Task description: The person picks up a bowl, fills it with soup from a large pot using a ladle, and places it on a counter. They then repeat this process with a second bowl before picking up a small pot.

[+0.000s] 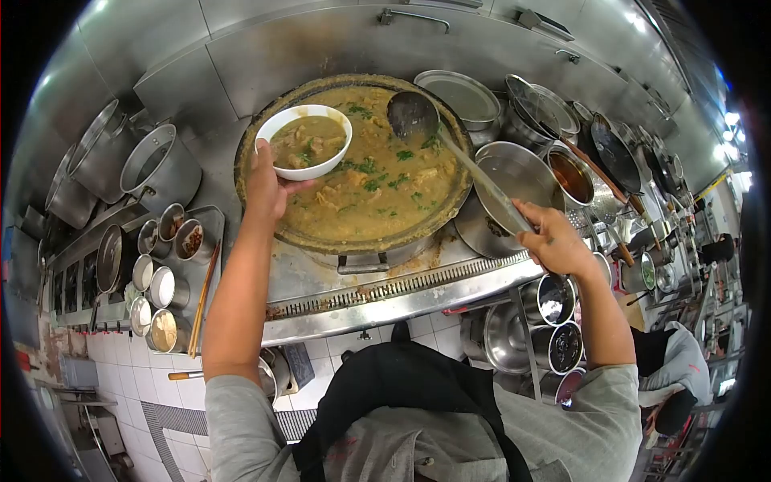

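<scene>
A wide wok full of thick yellow-brown stew with meat pieces and green herbs sits on the stove in front of me. Over its left part, my left hand holds a white bowl by the side and underneath. Similar stew with meat chunks fills much of that bowl. My right hand is wrapped round the long handle of a metal ladle. The ladle's dark, stained head is above the stew at the wok's far right side, apart from the bowl.
Tall aluminium pots stand at the left. Nearer are small seasoning tins and long chopsticks. Right of the wok are a large steel pot, a pot of reddish liquid and stacked pans. Another person is at the far right.
</scene>
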Demonstrator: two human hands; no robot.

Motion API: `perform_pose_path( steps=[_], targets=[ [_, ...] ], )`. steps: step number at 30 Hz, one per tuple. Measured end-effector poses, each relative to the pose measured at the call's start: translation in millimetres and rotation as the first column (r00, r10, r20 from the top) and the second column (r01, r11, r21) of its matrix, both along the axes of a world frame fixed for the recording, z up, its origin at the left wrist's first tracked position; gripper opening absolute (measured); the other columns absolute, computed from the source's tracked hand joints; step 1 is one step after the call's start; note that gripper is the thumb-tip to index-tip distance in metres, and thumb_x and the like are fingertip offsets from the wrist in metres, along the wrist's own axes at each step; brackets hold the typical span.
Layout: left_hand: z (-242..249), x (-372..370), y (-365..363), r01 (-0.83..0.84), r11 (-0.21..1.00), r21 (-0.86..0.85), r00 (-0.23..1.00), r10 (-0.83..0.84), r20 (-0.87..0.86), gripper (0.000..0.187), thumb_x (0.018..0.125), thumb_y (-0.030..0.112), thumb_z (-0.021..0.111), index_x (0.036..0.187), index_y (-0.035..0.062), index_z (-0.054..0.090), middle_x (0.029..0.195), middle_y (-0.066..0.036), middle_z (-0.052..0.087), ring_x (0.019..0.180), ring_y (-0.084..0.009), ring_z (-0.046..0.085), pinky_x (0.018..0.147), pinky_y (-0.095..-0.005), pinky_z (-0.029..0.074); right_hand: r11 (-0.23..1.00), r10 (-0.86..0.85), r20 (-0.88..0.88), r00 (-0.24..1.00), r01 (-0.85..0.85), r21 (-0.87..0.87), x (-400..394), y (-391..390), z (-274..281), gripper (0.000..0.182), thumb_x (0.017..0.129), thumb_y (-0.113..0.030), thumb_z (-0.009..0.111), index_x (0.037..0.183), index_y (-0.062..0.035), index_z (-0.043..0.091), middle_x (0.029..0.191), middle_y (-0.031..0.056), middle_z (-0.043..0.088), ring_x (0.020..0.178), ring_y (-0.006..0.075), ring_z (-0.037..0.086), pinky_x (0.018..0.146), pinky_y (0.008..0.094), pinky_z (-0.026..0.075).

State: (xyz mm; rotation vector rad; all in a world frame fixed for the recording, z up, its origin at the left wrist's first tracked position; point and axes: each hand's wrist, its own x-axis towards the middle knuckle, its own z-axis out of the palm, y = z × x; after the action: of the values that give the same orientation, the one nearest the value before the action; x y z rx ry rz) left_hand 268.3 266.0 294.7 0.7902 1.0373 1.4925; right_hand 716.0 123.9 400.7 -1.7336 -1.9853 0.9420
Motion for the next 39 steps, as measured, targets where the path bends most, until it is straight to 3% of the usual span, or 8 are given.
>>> perform_pose_path(
  steps=[3,6,9,20,27,33,36,39],
  targets=[
    [-2,-7,-3,0.020,1.000,0.021,1.000,-0.020,-0.008,0.061,0.107,0.055,0.038,0.145,0.0076,0.036,0.131,-0.022,0.058,0.101,-0.0347,0.071,0.068,-0.0461,0.068,0.980,-0.001,-0.189,0.982,-0.037,-0.195,-8,-1,1,0.057,0.090,-0.002,0.060,0.145,0.0050,0.049,0.066,0.0023,0.059,0.045,0.0083,0.051,0.042,0.0261,0.043],
    [-1,-9,-8,0.029,0.999,0.020,1.000,-0.029,-0.012,0.061,0.106,0.055,0.039,0.145,0.0082,0.036,0.131,-0.021,0.058,0.100,-0.0344,0.071,0.067,-0.0450,0.067,0.897,-0.282,-0.528,0.801,0.024,-0.442,4,7,-2,0.056,0.090,-0.001,0.061,0.144,0.0058,0.049,0.072,0.0047,0.061,0.045,0.0097,0.054,0.038,0.0257,0.044],
    [0,-11,-12,0.023,1.000,0.004,1.000,-0.023,-0.021,0.061,0.106,0.054,0.040,0.146,0.0086,0.036,0.131,-0.021,0.059,0.099,-0.0341,0.072,0.066,-0.0444,0.067,0.891,-0.326,-0.596,0.734,0.027,-0.454,11,7,3,0.053,0.090,-0.001,0.061,0.141,0.0066,0.049,0.077,0.0065,0.062,0.046,0.0104,0.056,0.035,0.0258,0.044],
    [-6,-3,-14,0.058,0.998,0.001,0.998,-0.058,-0.027,0.061,0.106,0.054,0.041,0.148,0.0098,0.035,0.130,-0.020,0.059,0.099,-0.0324,0.072,0.066,-0.0437,0.067,0.916,-0.349,-0.617,0.706,0.118,-0.383,17,0,24,0.056,0.089,-0.001,0.063,0.142,0.0070,0.048,0.078,0.0065,0.063,0.046,0.0092,0.054,0.033,0.0244,0.043],
    [-6,10,-12,0.089,0.996,-0.003,0.995,-0.089,-0.046,0.063,0.106,0.056,0.039,0.151,0.0128,0.032,0.134,-0.020,0.056,0.105,-0.0325,0.070,0.071,-0.0471,0.066,0.936,-0.321,-0.729,0.605,0.083,-0.342,23,-8,46,0.053,0.089,-0.001,0.062,0.140,0.0082,0.050,0.077,0.0097,0.063,0.041,0.0100,0.052,0.030,0.0240,0.040],
    [-13,27,-1,0.108,0.993,-0.048,0.994,-0.109,-0.016,0.062,0.107,0.056,0.038,0.153,0.0157,0.030,0.133,-0.019,0.057,0.104,-0.0325,0.070,0.071,-0.0462,0.066,0.950,-0.245,-0.831,0.499,-0.047,-0.308,12,-13,68,0.055,0.089,0.001,0.060,0.141,0.0113,0.046,0.078,0.0144,0.062,0.040,0.0113,0.053,0.028,0.0252,0.041],
    [-13,38,1,0.108,0.994,-0.026,0.994,-0.108,-0.017,0.062,0.107,0.056,0.038,0.152,0.0146,0.030,0.131,-0.019,0.059,0.101,-0.0324,0.071,0.069,-0.0454,0.067,0.946,-0.252,-0.809,0.531,-0.042,-0.322,-2,-17,74,0.057,0.088,0.002,0.061,0.142,0.0109,0.046,0.077,0.0127,0.062,0.039,0.0107,0.053,0.028,0.0246,0.041],
    [-6,46,0,0.108,0.993,-0.043,0.994,-0.108,0.003,0.063,0.107,0.056,0.037,0.152,0.0126,0.030,0.128,-0.021,0.060,0.098,-0.0325,0.072,0.068,-0.0452,0.067,0.941,-0.234,-0.733,0.639,-0.040,-0.335,-18,-17,72,0.058,0.088,0.002,0.062,0.143,0.0099,0.045,0.076,0.0108,0.062,0.040,0.0100,0.053,0.028,0.0239,0.040]
  ],
)
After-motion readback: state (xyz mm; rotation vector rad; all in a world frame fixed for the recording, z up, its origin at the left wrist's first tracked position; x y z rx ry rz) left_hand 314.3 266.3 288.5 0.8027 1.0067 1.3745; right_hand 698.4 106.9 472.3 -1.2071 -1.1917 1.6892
